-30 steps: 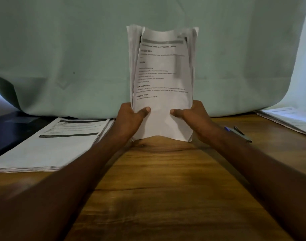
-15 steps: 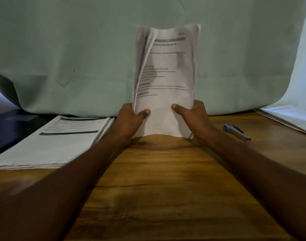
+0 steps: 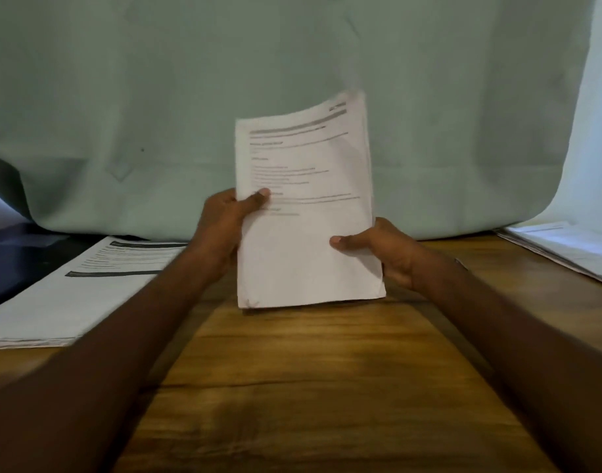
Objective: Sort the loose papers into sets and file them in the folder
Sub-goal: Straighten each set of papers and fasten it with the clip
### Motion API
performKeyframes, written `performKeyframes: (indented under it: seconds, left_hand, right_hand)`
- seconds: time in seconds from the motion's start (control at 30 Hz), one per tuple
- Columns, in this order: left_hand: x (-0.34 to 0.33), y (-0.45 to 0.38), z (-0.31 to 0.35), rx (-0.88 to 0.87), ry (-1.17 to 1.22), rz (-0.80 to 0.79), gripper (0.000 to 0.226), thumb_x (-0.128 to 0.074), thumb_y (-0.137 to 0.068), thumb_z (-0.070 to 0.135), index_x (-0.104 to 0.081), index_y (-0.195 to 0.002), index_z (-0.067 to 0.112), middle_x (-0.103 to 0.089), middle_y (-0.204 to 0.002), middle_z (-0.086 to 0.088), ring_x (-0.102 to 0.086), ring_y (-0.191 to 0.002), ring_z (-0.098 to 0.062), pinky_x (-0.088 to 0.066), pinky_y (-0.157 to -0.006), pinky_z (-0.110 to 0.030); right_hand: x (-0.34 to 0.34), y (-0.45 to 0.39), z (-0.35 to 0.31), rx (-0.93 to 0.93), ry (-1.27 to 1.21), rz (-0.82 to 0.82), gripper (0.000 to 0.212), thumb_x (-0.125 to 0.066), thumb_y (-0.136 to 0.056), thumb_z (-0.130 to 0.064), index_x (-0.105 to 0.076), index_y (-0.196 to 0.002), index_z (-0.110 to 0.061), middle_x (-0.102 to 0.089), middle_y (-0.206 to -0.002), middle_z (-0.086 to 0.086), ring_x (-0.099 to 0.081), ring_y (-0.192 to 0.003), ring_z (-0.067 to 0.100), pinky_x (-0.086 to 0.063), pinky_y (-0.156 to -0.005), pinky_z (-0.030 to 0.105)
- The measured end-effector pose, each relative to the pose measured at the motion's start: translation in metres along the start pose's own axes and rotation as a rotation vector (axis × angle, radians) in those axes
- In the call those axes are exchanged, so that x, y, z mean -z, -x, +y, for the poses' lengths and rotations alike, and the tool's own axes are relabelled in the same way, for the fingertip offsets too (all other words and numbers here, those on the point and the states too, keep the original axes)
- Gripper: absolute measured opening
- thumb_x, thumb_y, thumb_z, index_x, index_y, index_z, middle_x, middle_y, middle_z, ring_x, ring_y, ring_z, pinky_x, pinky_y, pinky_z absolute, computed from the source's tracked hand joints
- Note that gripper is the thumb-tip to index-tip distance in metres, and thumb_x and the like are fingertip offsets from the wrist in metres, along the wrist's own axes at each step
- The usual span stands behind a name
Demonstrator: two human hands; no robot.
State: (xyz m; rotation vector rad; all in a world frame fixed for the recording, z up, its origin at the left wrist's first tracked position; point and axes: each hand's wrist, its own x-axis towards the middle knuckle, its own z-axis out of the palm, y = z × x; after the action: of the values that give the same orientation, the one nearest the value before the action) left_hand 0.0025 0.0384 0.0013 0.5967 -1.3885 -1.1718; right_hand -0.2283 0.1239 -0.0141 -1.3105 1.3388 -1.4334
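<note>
A: Wooden counter (image 3: 292, 387), green cloth (image 3: 122, 97) behind. Paper stack?
B: Sheaf of papers (image 3: 306, 206) mid-frame, tilted upright. Left hand (image 3: 224, 223) pinches its left edge, right hand (image 3: 385, 247) grips lower right. Another pile (image 3: 71, 295) lies flat at left.

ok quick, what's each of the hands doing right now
Left hand: grips the paper stack at its left edge.
Right hand: grips the same stack's right edge.

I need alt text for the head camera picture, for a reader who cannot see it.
Two bare hands hold a white stack of printed papers upright above a brown wooden table, left hand gripping its left edge, right hand its lower right edge. Another flat white paper pile lies at the left, before a pale green cloth backdrop.
</note>
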Motion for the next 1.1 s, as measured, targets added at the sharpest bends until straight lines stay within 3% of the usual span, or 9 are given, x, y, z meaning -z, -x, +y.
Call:
performKeyframes:
  seconds: [0.17,0.33,0.47,0.57,0.63,0.73,0.83,0.97,1.1]
  left_hand:
    - [0.018,-0.008,-0.008,0.010,0.029,0.165,0.013,-0.063,-0.101,0.019,-0.073,-0.107,0.012,-0.079,-0.103,-0.005,-0.076,-0.092,-0.024,-0.063,-0.074,-0.034]
    - [0.018,-0.012,-0.012,-0.036,-0.076,0.195,0.018,-0.059,-0.104,0.019,-0.072,-0.092,0.020,-0.077,-0.096,0.000,-0.075,-0.085,-0.020,-0.060,-0.073,-0.031]
    - [0.013,-0.010,-0.018,0.037,-0.096,0.174,0.017,-0.062,-0.101,0.015,-0.072,-0.087,0.015,-0.076,-0.092,-0.004,-0.072,-0.080,-0.021,-0.061,-0.073,-0.033]
    - [0.002,-0.003,-0.024,0.065,-0.168,0.048,0.016,-0.062,-0.101,0.014,-0.073,-0.089,0.013,-0.076,-0.085,0.001,-0.074,-0.076,-0.016,-0.058,-0.062,-0.023]
    - [-0.008,0.003,-0.030,0.069,-0.208,-0.044,0.016,-0.061,-0.101,0.012,-0.075,-0.093,0.008,-0.078,-0.087,-0.002,-0.075,-0.081,-0.020,-0.058,-0.064,-0.022]
    - [-0.022,0.010,-0.038,0.087,-0.241,-0.195,0.017,-0.063,-0.100,0.013,-0.078,-0.101,0.006,-0.079,-0.099,-0.009,-0.076,-0.092,-0.026,-0.061,-0.088,-0.038]
    - [-0.036,0.017,-0.045,0.073,-0.248,-0.320,0.016,-0.064,-0.099,0.017,-0.080,-0.102,0.013,-0.079,-0.104,-0.007,-0.075,-0.100,-0.029,-0.054,-0.099,-0.053]
    - [-0.041,0.020,-0.048,0.083,-0.233,-0.343,0.015,-0.066,-0.097,0.018,-0.080,-0.099,0.013,-0.079,-0.104,-0.008,-0.075,-0.099,-0.029,-0.054,-0.100,-0.054]
    - [-0.039,0.019,-0.045,0.092,-0.289,-0.344,0.013,-0.069,-0.096,0.022,-0.081,-0.094,0.019,-0.079,-0.102,-0.007,-0.076,-0.098,-0.030,-0.055,-0.099,-0.054]
  right_hand:
    - [-0.001,0.002,0.008,-0.178,-0.062,-0.229,0.050,-0.074,-0.086,0.000,-0.063,-0.134,-0.007,-0.070,-0.126,0.014,-0.067,-0.118,0.034,-0.049,-0.107,0.053]
    - [0.004,0.010,0.004,-0.211,-0.029,-0.361,0.042,-0.065,-0.094,-0.002,-0.061,-0.135,-0.010,-0.069,-0.129,0.014,-0.066,-0.120,0.033,-0.052,-0.105,0.049]
    - [0.004,-0.001,-0.007,-0.014,0.005,-0.019,0.055,-0.075,-0.090,-0.025,-0.056,-0.140,-0.011,-0.071,-0.125,0.009,-0.071,-0.110,0.027,-0.060,-0.090,0.039]
    - [0.010,-0.010,-0.006,0.340,0.390,0.439,0.061,-0.076,-0.092,-0.026,-0.047,-0.146,-0.022,-0.063,-0.124,-0.004,-0.065,-0.103,0.011,-0.055,-0.084,0.027]
    - [0.015,-0.011,-0.002,0.506,0.653,0.556,0.054,-0.070,-0.096,-0.027,-0.048,-0.145,-0.024,-0.060,-0.133,-0.005,-0.061,-0.110,0.009,-0.049,-0.095,0.029]
    - [0.015,-0.013,-0.002,0.537,1.000,0.491,0.049,-0.056,-0.103,-0.032,-0.045,-0.149,-0.021,-0.052,-0.148,0.000,-0.055,-0.128,0.020,-0.039,-0.111,0.046]
    - [0.007,-0.014,0.000,0.350,1.107,0.361,0.042,-0.042,-0.107,-0.036,-0.046,-0.148,-0.025,-0.061,-0.137,0.001,-0.059,-0.121,0.024,-0.040,-0.107,0.050]
    - [0.009,-0.013,0.002,0.368,0.836,0.265,0.027,-0.047,-0.106,-0.026,-0.073,-0.110,-0.021,-0.075,-0.095,-0.003,-0.068,-0.086,0.015,-0.053,-0.077,0.034]
    - [0.004,-0.012,-0.004,0.375,0.747,0.238,0.019,-0.057,-0.103,-0.019,-0.076,-0.101,-0.017,-0.074,-0.088,-0.005,-0.066,-0.078,0.008,-0.047,-0.067,0.022]
